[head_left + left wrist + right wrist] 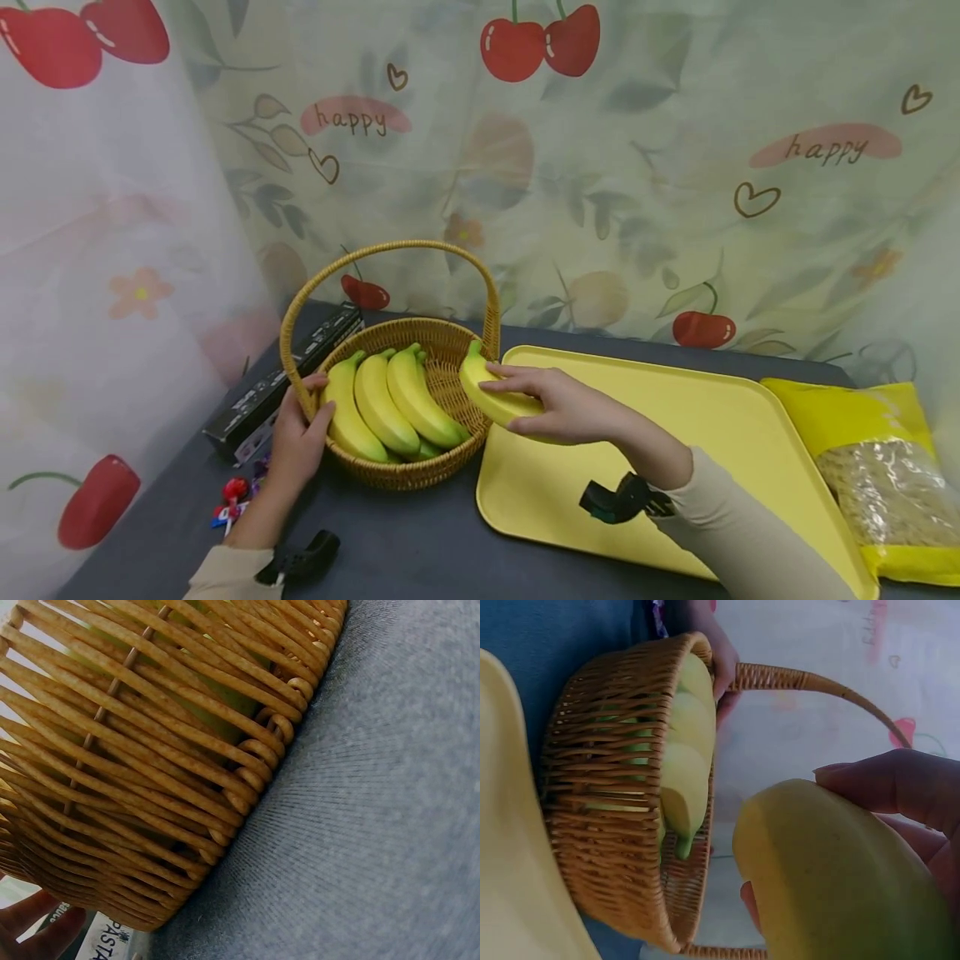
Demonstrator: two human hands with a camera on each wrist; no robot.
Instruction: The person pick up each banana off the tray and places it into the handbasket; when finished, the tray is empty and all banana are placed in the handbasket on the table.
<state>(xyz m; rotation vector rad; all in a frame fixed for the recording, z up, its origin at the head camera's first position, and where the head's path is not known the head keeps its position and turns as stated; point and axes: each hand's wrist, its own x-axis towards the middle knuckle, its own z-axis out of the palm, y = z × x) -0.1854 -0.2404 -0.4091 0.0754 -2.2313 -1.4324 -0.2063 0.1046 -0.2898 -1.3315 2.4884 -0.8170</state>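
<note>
My right hand [566,406] grips a yellow banana [491,390] with a green stem, held above the right rim of the wicker basket [408,477] and the near-left part of the yellow tray [540,508]. In the right wrist view, the held banana [832,862] fills the lower right, pinched between thumb and fingers. Several more bananas [378,404] lie side by side in the basket's left half. My left hand [295,429] holds the basket's left rim by the foot of its tall handle [390,246]. Only its fingers [49,930] show in the left wrist view.
Behind the basket on the left lies a long black box [281,396]. A red lollipop [235,489] and other small wrapped sweets are near my left forearm. A yellow bag with a clear window [888,483] stands at the tray's right. A printed curtain [600,208] hangs behind.
</note>
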